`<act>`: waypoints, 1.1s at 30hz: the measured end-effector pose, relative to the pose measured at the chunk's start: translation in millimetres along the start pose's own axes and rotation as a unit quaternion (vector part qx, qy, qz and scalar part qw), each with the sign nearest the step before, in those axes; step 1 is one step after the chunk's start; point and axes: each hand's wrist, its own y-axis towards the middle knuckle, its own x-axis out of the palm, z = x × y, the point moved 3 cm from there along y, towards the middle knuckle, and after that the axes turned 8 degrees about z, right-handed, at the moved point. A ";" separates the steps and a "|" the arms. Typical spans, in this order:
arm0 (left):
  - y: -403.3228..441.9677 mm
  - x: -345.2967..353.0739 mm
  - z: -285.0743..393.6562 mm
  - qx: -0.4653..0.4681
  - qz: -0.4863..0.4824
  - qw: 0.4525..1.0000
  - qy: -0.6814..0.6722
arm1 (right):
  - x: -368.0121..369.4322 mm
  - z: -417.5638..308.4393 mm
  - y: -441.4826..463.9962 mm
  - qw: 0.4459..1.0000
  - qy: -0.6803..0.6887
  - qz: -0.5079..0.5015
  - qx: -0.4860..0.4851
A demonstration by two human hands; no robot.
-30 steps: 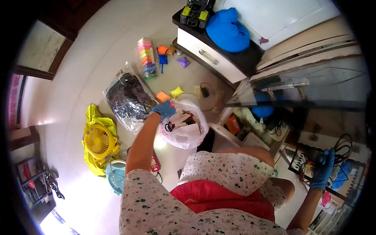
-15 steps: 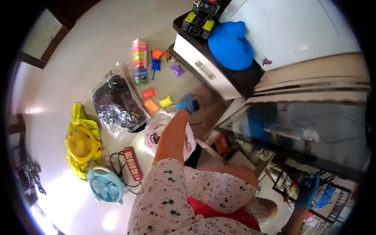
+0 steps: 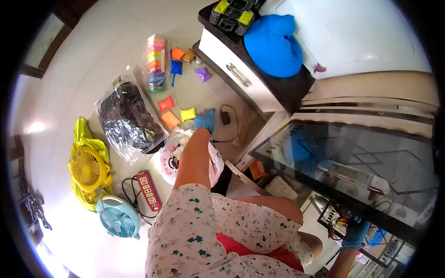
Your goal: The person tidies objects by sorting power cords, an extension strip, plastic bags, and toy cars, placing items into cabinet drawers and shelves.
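My left hand (image 3: 205, 121), in a blue glove, is over the floor beside a white printed plastic bag (image 3: 214, 163). Its fingers look stretched out, with nothing visible in them. A black power adapter (image 3: 225, 117) with a thin cable lies just right of it, apart from the fingers. On its other side is a small yellow packet (image 3: 188, 114). My right hand (image 3: 356, 231), also blue-gloved, reaches under a glass-topped table (image 3: 306, 153) among tangled cables (image 3: 337, 224). The table edge partly covers its fingers, so its grip is unclear.
A clear bag of black material (image 3: 132, 118), colourful packets in a sleeve (image 3: 156, 60), a red power strip (image 3: 148, 191), a yellow fan (image 3: 87, 169) and a teal fan (image 3: 119, 217) lie left. A dark-topped cabinet (image 3: 238, 74) holds a blue bundle (image 3: 273, 46) and toy vehicle (image 3: 234, 16).
My left hand has shifted left, away from the adapter, which stays on the floor. My right hand has moved further beneath the glass edge. The view has shifted slightly.
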 end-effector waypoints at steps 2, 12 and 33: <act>5.0 -3.9 -7.9 -0.033 0.004 0.998 -0.049 | -10.6 3.7 9.8 0.996 -0.009 -0.085 0.006; 26.0 -16.4 35.8 -0.054 0.037 0.960 -0.273 | -0.8 8.1 -0.1 0.998 -0.054 0.000 -0.045; -24.2 11.8 85.4 -0.241 -0.148 0.927 -0.248 | -68.8 3.6 39.2 0.993 0.001 -0.113 -0.030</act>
